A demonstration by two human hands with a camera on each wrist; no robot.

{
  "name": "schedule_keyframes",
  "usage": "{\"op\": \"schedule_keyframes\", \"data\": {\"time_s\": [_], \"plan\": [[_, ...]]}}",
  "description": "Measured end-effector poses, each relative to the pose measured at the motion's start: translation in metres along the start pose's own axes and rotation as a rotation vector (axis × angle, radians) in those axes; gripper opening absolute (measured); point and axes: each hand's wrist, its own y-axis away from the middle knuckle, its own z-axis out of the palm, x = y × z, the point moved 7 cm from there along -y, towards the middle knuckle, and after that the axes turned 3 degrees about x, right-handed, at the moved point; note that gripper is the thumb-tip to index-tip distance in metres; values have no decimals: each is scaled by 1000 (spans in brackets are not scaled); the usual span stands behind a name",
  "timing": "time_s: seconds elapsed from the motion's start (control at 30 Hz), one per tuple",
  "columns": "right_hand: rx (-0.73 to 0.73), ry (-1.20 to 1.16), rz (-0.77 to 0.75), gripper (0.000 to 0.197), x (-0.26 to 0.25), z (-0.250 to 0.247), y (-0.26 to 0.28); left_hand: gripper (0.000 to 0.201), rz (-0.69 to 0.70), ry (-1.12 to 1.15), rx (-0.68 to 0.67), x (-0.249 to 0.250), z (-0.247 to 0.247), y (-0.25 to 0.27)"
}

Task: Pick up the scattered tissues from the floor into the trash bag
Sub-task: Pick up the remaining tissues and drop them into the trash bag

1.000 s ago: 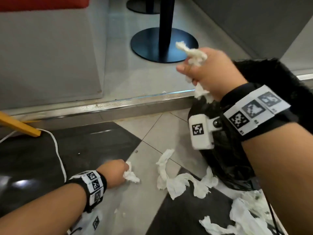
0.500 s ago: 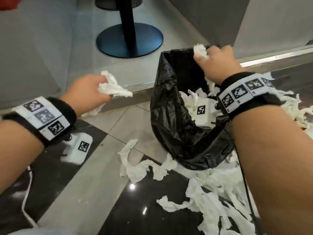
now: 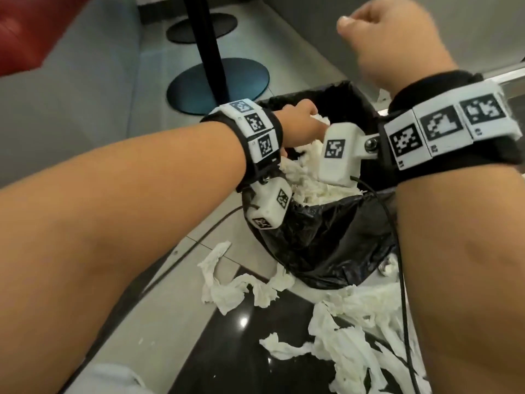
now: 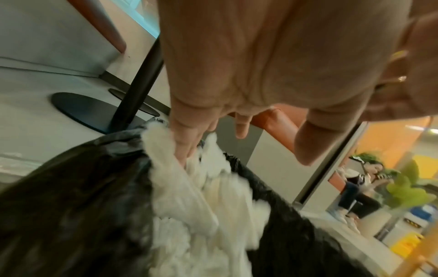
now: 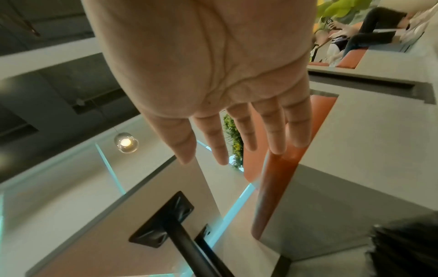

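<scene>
Floor tissues (image 3: pixel 235 288) below; left grip (image 3: pixel 298 123) open in trash bag (image 3: pixel 321 240).

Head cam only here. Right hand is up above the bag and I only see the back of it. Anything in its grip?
Observer: No. The right wrist view shows the right hand with a bare palm. Its fingers are straight and spread, with nothing in them.
Operator: And the left hand? I just see knuckles at the bag mouth.
Observer: In the left wrist view the left hand has straight fingertips. They touch a white tissue wad at the rim of the trash bag and are not curled round it.
</scene>
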Motion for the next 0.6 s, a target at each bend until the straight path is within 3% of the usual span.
{"op": "schedule_keyframes", "data": {"time_s": [0.13, 0.23, 0.27, 0.37, 0.43, 0.5, 0.6], "plan": [[-117, 6, -90, 33, -36, 27, 8, 42, 131, -137, 242, -28, -37, 17], [-147, -97, -248, 30, -87, 75, 24, 30, 41, -283, 266, -84, -71, 43], [-180, -169, -261, 28, -100, 98, 33, 27, -21, -343, 244, -107, -80, 53], [-575, -159, -315, 30, -129, 186, 73, 21, -183, -600, 141, -168, -98, 96], [-746, -119, -332, 30, -137, 228, 95, 21, -263, -716, 43, -199, -99, 121], [-838, -100, -275, 31, -133, 264, 111, 24, -320, -769, -58, -226, -85, 137], [-1002, 17, -182, 31, -107, 312, 149, 33, -299, -757, -179, -258, -37, 149]]}}
